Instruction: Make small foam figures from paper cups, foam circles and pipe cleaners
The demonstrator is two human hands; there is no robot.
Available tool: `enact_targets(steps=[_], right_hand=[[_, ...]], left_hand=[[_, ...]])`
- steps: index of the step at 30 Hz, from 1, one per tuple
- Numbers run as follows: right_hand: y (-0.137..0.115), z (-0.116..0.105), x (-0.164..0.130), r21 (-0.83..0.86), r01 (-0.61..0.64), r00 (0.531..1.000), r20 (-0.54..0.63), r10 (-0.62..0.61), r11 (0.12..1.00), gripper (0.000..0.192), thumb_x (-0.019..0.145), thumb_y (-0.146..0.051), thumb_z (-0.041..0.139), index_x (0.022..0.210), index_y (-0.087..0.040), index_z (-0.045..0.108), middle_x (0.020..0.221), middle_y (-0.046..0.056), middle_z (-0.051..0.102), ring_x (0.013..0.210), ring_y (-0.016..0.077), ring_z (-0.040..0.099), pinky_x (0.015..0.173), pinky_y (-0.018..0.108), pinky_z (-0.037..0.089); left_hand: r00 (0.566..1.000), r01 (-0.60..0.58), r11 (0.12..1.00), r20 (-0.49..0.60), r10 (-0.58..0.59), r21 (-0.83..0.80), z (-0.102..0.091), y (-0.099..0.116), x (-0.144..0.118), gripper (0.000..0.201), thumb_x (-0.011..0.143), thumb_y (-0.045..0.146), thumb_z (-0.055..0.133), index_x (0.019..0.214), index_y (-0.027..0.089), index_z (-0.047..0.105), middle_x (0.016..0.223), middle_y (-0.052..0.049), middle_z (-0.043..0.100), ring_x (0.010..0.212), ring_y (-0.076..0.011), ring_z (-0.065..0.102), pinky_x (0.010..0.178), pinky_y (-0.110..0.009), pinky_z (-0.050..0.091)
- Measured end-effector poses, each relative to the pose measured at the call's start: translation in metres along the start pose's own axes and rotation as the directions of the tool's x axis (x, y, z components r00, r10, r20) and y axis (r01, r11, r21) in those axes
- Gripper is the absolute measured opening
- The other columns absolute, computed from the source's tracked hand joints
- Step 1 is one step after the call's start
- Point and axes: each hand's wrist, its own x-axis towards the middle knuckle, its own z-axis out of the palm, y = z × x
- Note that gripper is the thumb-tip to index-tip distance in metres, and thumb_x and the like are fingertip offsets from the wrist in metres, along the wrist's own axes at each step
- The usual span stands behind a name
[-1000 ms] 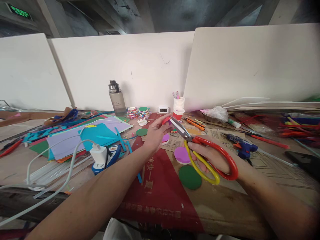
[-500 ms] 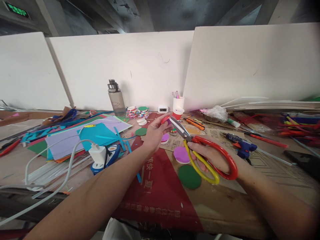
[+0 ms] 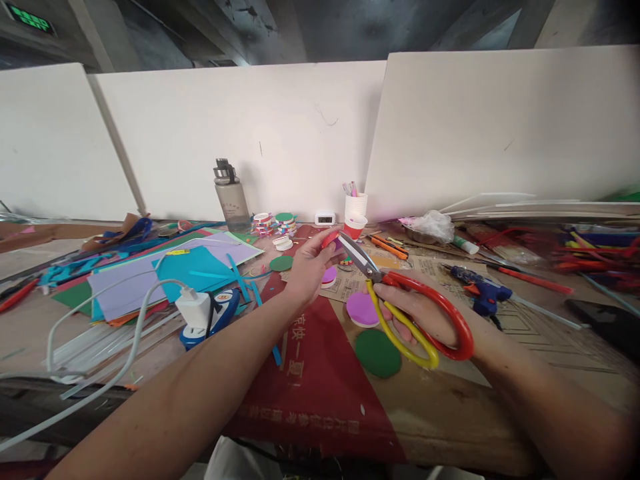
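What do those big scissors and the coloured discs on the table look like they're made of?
Scissors: shiny metal blades, with glossy red and yellow handle loops, probably plastic-coated. Green disc and pink disc: matte with visibly thick edges, probably craft foam, possibly card.

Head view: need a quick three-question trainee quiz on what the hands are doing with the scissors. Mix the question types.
1. True or false: the right hand grips the large scissors with one red and one yellow loop handle.
2. The left hand pinches what at the scissor blades? A) a small red piece B) a blue hot glue gun C) a grey water bottle
3. Which flat foam disc lies nearer the table's front edge, the dark green round one or the pink round one?

Key: 1 true; 2 A; 3 the dark green one.
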Motion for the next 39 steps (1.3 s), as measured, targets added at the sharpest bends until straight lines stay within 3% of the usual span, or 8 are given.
enact_targets(steps=[5, 16, 25, 39], right_hand=[[0.0005, 0.0003, 0.0003, -0.027, 0.040, 0.999, 0.009, -0.040, 0.999, 0.042, 0.094, -0.041, 0.043, 0.057, -0.021, 0.050, 0.039, -0.003, 0.049, 0.034, 0.0105, 0.047, 0.040, 0.023, 0.043], [-0.0064, 0.0032, -0.0030, -0.095, -0.016, 0.999, -0.050, 0.011, 0.995, 0.030, 0.089, -0.034, 0.047, 0.061, -0.022, 0.043, 0.040, -0.005, 0.046, 0.034, 0.0100, 0.043, 0.038, 0.022, 0.038], [-0.0034, 0.0029, -0.0030, -0.142, 0.072, 0.994, -0.065, -0.082, 0.987, 0.031, 0.090, -0.035, 0.049, 0.063, -0.022, 0.042, 0.041, -0.005, 0.047, 0.036, 0.0102, 0.045, 0.041, 0.023, 0.037], [0.0008, -0.0001, -0.0035, -0.218, 0.140, 0.988, -0.029, -0.150, 0.966, 0.029, 0.095, -0.033, 0.044, 0.067, -0.022, 0.042, 0.043, -0.006, 0.046, 0.039, 0.0097, 0.045, 0.045, 0.023, 0.038]], left_hand=[[1.000, -0.007, 1.000, 0.004, 0.007, -0.005, -0.0004, -0.0008, 0.0005, 0.035, 0.077, 0.032, 0.075, 0.111, 0.025, 0.070, 0.120, -0.006, 0.069, 0.099, -0.0215, 0.068, 0.092, -0.041, 0.051], [1.000, -0.028, 1.000, 0.003, 0.027, 0.007, -0.0003, -0.0009, 0.0014, 0.033, 0.076, 0.033, 0.076, 0.107, 0.024, 0.071, 0.118, -0.006, 0.070, 0.100, -0.0223, 0.068, 0.093, -0.042, 0.051], [0.995, -0.067, 0.995, -0.061, 0.072, 0.080, 0.0003, -0.0022, 0.0022, 0.034, 0.075, 0.037, 0.075, 0.106, 0.023, 0.071, 0.102, -0.006, 0.073, 0.096, -0.0229, 0.068, 0.087, -0.043, 0.056], [0.987, -0.088, 0.985, -0.121, 0.106, 0.145, 0.0018, 0.0013, -0.0005, 0.027, 0.076, 0.036, 0.072, 0.099, 0.022, 0.073, 0.104, -0.004, 0.071, 0.090, -0.0199, 0.067, 0.082, -0.042, 0.059]])
